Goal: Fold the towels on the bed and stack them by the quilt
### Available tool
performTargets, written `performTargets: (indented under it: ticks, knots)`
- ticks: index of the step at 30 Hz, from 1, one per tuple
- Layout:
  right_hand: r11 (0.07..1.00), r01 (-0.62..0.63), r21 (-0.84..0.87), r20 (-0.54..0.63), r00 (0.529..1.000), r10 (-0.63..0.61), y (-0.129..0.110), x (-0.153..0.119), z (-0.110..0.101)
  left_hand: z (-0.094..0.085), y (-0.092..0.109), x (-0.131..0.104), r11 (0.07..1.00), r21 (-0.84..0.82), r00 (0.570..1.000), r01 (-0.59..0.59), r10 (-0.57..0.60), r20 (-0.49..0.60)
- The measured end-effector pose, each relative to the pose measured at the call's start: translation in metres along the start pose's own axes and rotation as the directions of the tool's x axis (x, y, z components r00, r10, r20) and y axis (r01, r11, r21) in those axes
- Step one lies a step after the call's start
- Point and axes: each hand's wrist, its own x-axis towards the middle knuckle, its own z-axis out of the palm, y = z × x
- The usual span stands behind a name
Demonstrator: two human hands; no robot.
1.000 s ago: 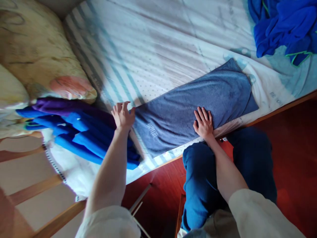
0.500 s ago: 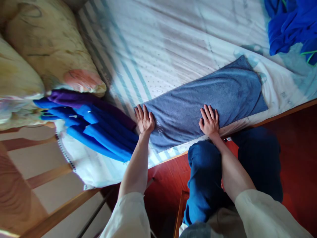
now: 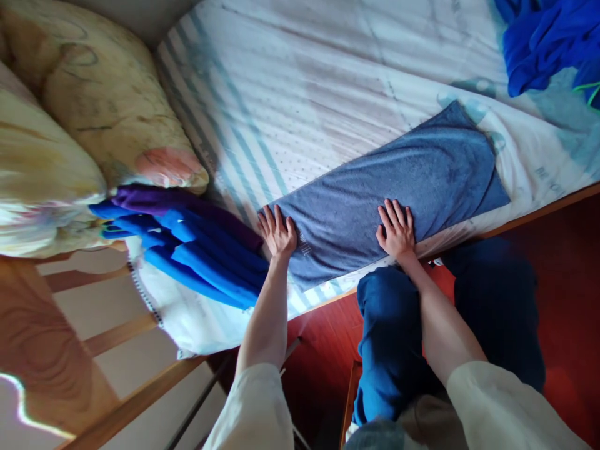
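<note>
A blue-grey towel [image 3: 347, 206] lies stretched lengthwise along the near edge of the bed, with light creases and small pale lettering at its left end. My left hand [image 3: 278, 232] rests flat on that left end, fingers spread. Farther right, my right hand [image 3: 396, 230] presses flat on the towel close to its near edge, fingers also spread. Neither hand grips anything. The towel's right end spreads out wider, with one corner pointing away from me.
Blue and purple clothes [image 3: 201, 250] lie left of my left hand, beside yellowish pillows [image 3: 107, 106]. More blue fabric [image 3: 544, 47] is heaped at the far right of the patterned bedsheet [image 3: 300, 94]. A wooden headboard [image 3: 51, 337] borders the left; reddish floor [image 3: 323, 325] shows below.
The camera view has shifted slightly, so the pillows and clothes appear farther right. Both hands stay flat on the towel, which looks nearly the same.
</note>
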Motion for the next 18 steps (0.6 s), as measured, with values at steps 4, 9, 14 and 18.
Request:
performTargets:
  ticks: [4,9,14,18]
  knots:
    - [1.000,-0.010,0.014,-0.003,1.000,0.010,-0.001,0.000,0.001,0.004,0.009,0.007,0.997,0.036,0.996,0.064,-0.062,-0.056]
    - [1.000,-0.011,0.020,-0.011,1.000,0.011,-0.002,0.000,0.000,0.040,0.070,-0.044,0.994,0.046,0.992,-0.096,0.099,-0.075]
    - [1.000,-0.003,-0.025,0.007,1.000,0.004,-0.002,0.000,-0.002,0.084,0.131,-0.109,0.983,-0.010,0.982,-0.184,0.184,-0.037]
    - [0.999,-0.016,-0.047,0.001,1.000,0.016,-0.002,0.001,-0.002,0.094,0.140,-0.114,0.986,-0.094,0.988,-0.135,0.126,-0.095]
